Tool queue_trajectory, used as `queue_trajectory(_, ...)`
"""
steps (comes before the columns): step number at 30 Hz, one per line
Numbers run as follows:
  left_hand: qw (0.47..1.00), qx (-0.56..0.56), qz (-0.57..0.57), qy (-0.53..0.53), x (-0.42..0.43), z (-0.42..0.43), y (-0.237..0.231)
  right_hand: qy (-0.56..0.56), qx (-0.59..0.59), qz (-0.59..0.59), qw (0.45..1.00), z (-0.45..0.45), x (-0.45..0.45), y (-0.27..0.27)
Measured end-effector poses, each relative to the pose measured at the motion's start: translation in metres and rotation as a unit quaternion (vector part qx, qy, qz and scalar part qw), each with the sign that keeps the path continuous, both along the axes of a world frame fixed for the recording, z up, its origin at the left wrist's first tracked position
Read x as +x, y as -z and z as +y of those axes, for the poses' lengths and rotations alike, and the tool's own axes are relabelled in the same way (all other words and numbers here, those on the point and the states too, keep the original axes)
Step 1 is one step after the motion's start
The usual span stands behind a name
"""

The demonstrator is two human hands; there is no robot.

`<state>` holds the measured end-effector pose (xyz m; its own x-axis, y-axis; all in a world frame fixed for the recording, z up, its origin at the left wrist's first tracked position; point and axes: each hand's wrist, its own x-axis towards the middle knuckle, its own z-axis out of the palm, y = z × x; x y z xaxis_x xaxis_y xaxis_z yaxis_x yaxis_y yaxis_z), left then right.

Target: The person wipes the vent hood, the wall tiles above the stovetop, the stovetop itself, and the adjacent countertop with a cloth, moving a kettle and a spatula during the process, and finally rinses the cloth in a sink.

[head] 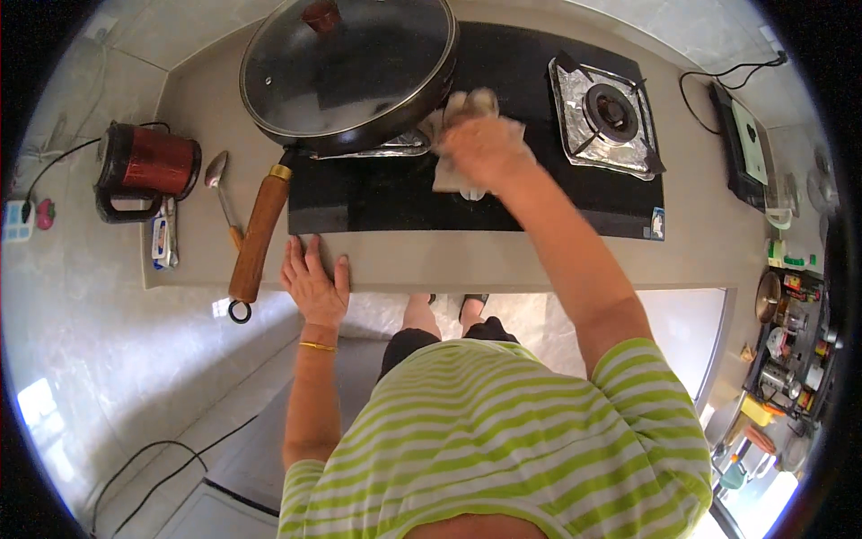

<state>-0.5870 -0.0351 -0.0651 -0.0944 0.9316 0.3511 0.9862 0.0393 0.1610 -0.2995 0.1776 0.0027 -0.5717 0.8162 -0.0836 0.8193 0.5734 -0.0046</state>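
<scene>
My right hand (486, 153) presses a pale cloth (450, 176) onto the black glass cooktop (404, 202), just right of the pan. Motion blurs the hand and part of the cloth. Flat on the front edge of the beige countertop (431, 259) rests my left hand (315, 279), fingers apart and holding nothing. Close to its left is the wooden handle (259, 236) of a large dark frying pan (357, 140). A glass lid (357, 74) covers the pan, which stands over the left burner and hides most of it.
At the right, a gas burner (609, 112) sits in a foil-lined surround. A red electric kettle (156, 162) and a metal spoon (215, 172) are on the left. A black appliance (741, 148) leans by the right wall, near a rack of jars and utensils (784, 377).
</scene>
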Motion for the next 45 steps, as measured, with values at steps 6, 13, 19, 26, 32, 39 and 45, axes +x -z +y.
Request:
queue_trajectory(6, 1.0, 0.003, -0.013, 0.002, 0.005, 0.003, -0.002, -0.101, -0.11, 0.049, 0.988, -0.062, -0.058, 0.0)
queue_trajectory(13, 1.0, -0.014, -0.001, 0.01, -0.002, -0.004, 0.007, -0.146, 0.033, 0.193, 0.97, -0.081, -0.178, 0.052)
queue_trajectory(19, 0.999, -0.036, -0.013, 0.014, -0.001, -0.001, 0.001, -0.138, 0.034, 0.205, 0.968, -0.075, -0.142, 0.048)
queue_trajectory(26, 0.999, -0.025, -0.013, -0.019, 0.004, -0.003, 0.002, -0.049, 0.063, 0.184, 0.98, -0.167, 0.046, 0.048)
queue_trajectory(32, 1.0, -0.021, -0.005, -0.014, 0.007, 0.001, 0.003, 0.117, 0.211, 0.238, 0.941, -0.151, 0.079, 0.023)
queue_trajectory(39, 1.0, -0.017, -0.004, -0.003, 0.006, 0.003, 0.002, 0.094, 0.175, 0.114, 0.973, -0.104, 0.051, 0.037)
queue_trajectory(45, 1.0, -0.013, 0.011, -0.01, 0.007, 0.0, 0.004, 0.007, 0.083, 0.135, 0.987, -0.2, 0.061, 0.068)
